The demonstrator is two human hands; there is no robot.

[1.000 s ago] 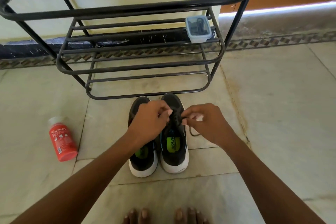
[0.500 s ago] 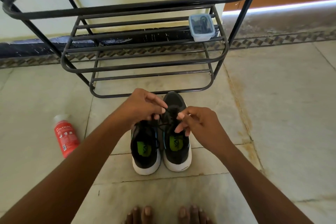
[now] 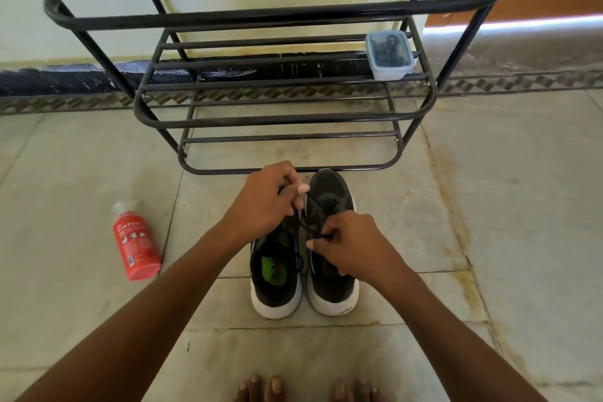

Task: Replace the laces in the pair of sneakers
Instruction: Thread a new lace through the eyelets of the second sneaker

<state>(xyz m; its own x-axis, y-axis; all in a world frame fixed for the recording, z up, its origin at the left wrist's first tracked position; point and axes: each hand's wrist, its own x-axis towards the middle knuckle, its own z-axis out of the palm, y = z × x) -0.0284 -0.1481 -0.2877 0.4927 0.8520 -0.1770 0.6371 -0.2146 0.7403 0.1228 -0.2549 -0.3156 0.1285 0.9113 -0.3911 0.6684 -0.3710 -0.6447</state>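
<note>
Your left hand (image 3: 264, 202) and right hand (image 3: 350, 243) each pinch the black lace (image 3: 310, 215) over the right sneaker (image 3: 331, 238); draw both ends evenly, keeping the shoe steady.

Red bottle (image 3: 136, 241) on floor, lidded box (image 3: 389, 54) on black rack (image 3: 280, 121)

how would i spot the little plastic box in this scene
Find the black metal shoe rack against the wall. On its middle shelf, at the right end, sits a small clear lidded box with dark contents, the only thing on the rack.
</note>
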